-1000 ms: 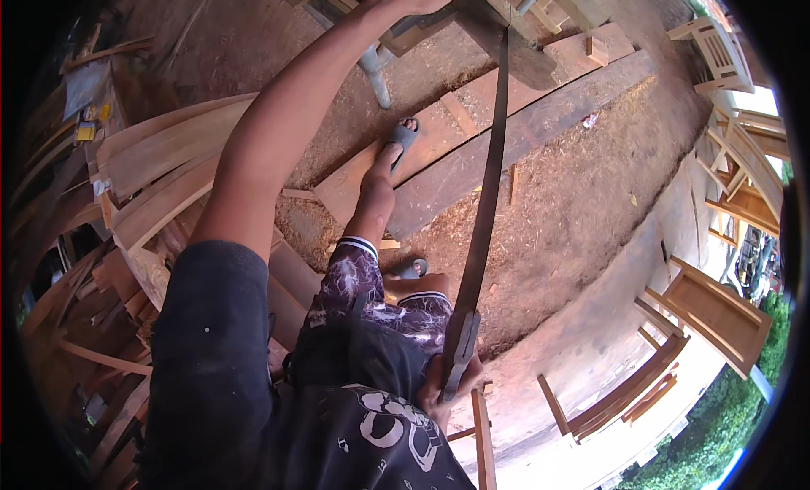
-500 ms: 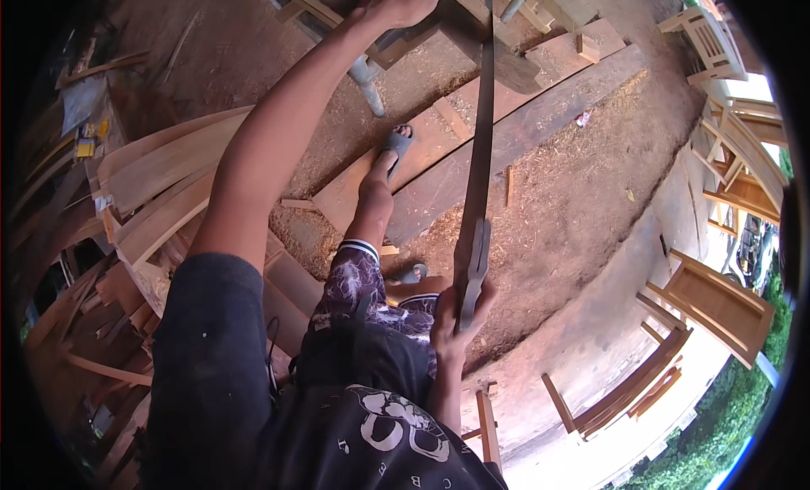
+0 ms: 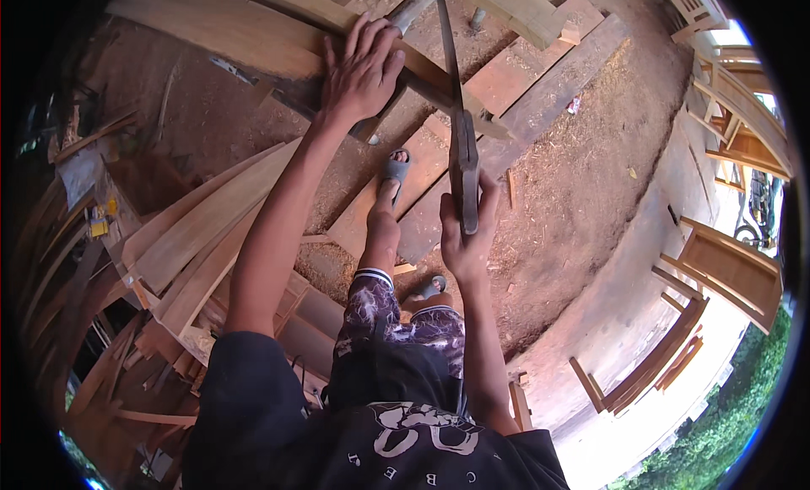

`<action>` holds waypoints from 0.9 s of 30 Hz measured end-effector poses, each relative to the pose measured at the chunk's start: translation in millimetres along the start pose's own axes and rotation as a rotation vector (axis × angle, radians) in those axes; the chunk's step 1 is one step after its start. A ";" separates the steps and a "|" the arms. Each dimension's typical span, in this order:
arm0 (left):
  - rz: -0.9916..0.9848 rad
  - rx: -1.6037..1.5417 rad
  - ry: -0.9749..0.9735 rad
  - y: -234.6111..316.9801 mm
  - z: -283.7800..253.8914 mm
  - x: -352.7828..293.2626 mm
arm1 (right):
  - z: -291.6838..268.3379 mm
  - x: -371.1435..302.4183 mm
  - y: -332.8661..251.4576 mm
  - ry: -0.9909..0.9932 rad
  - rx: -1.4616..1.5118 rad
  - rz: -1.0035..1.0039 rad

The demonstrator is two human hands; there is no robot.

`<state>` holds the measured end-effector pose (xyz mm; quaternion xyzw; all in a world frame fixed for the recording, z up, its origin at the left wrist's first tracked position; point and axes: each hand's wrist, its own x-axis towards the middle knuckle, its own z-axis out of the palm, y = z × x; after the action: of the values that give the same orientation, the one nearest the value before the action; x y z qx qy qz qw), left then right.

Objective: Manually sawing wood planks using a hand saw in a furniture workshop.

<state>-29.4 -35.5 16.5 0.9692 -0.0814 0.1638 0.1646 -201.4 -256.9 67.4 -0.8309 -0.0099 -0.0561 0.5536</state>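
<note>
My right hand point(image 3: 466, 247) is wrapped round the grey handle of a handsaw point(image 3: 464, 165). Its long, narrow blade points away from me and crosses near the end of a wooden plank point(image 3: 429, 72); whether the teeth touch the wood I cannot tell. Left of the saw, my left hand point(image 3: 363, 78) presses on the plank with its fingers spread. A wide, pale board point(image 3: 224, 33) lies alongside, to the left of that hand.
My sandalled foot point(image 3: 396, 168) stands on brown planks point(image 3: 527, 64) on the sawdust-strewn ground. Curved boards point(image 3: 215, 216) are stacked at left. A wooden panel point(image 3: 730, 266) and other furniture parts stand at right. Another pale board point(image 3: 510, 9) lies at the far side.
My right hand has moved forward with the saw. My left hand now shows lower in the picture, fingers spread on the plank, and more of the boards has come into view.
</note>
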 end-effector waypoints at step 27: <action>0.661 0.165 -0.952 -53.0 -52.7 21.3 | 2.1 -99.1 132.5 -0.272 -0.011 0.201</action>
<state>-13.7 29.9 55.3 0.8690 -0.4313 -0.2412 -0.0259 -289.2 -301.7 -65.5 -0.8306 -0.0014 0.1123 0.5455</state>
